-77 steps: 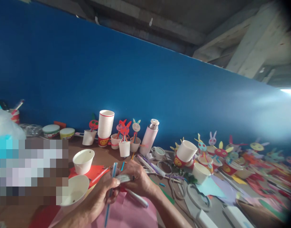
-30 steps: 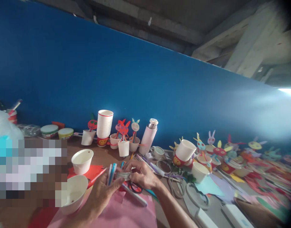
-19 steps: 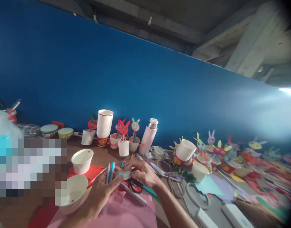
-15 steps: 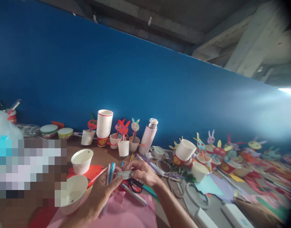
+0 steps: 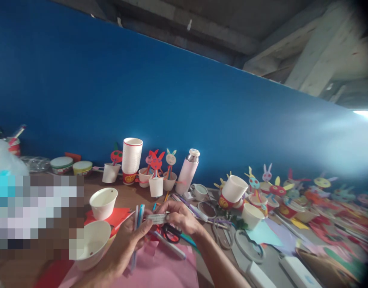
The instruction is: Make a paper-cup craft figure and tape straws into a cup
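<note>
Between my two hands is a short pale strip with faint print [image 5: 157, 219]. My left hand [image 5: 127, 242] pinches its left end with thumb and fingers. That same hand also holds a few thin white-and-blue sticks [image 5: 140, 216], like straws, standing upright. My right hand [image 5: 184, 218] is closed on the strip's right end. Just below the right fingers lie black-handled scissors [image 5: 173, 235] and a whitish pen-like tube [image 5: 172, 247]. Under the hands lies pink paper [image 5: 175, 274]. Two white paper cups with small holes, one nearer [image 5: 92, 240] and one farther [image 5: 103, 206], are left of my left hand.
Along the blue wall [image 5: 160, 88] stand a tall stack of paper cups [image 5: 132, 158], cups with paper rabbit figures [image 5: 156, 186] and a pale thermos [image 5: 187, 172]. Rolls of tape [image 5: 250, 246], a leaning cup [image 5: 234, 190] and more rabbit cups crowd the right side.
The strip between my hands now lies straighter and flatter, its printed face more toward me. Both hands have barely shifted, and the other things are where they were.
</note>
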The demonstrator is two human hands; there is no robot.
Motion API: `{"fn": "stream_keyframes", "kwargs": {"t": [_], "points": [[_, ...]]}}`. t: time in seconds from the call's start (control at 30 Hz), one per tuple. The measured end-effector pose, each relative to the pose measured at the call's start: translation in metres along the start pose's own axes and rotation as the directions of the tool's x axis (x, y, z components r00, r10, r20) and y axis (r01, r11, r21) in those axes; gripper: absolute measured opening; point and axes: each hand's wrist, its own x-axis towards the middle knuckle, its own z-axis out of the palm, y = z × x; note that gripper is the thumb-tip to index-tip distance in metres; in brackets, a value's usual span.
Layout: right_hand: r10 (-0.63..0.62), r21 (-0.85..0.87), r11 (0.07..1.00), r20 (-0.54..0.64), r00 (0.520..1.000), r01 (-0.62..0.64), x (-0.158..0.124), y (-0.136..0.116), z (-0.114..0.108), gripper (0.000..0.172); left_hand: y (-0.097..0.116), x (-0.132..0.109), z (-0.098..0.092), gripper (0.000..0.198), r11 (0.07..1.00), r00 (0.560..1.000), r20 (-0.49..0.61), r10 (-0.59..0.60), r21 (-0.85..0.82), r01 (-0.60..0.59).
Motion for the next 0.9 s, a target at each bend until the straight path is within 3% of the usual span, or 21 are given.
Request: {"fn": "stream_keyframes", "kwargs": {"t": [0.17, 0.33, 0.47, 0.9], "points": [[0.047, -0.022, 0.999, -0.003, 0.999, -0.047, -0.002, -0.001, -0.002, 0.023, -0.003, 0.0, -0.002, 0.028, 0.997, 0.998, 0.062, -0.009, -0.082, 0.014], [0.098, -0.308, 0.944, -0.087, 0.991, -0.12, -0.004, -0.005, 0.003, 0.018, -0.005, 0.003, 0.0, 0.037, 0.997, 1.0, -0.004, -0.029, -0.072, 0.029], [0.045, -0.467, 0.877, -0.158, 0.986, -0.115, -0.004, -0.006, 0.013, 0.018, -0.004, 0.005, 0.002, 0.038, 1.0, 0.999, 0.049, -0.009, 0.013, 0.009], [0.086, -0.217, 0.972, -0.035, 0.996, -0.091, -0.002, 0.001, 0.001, 0.026, 0.0, 0.0, 0.004, 0.04, 0.996, 0.995, 0.104, -0.012, -0.087, 0.022]]}}
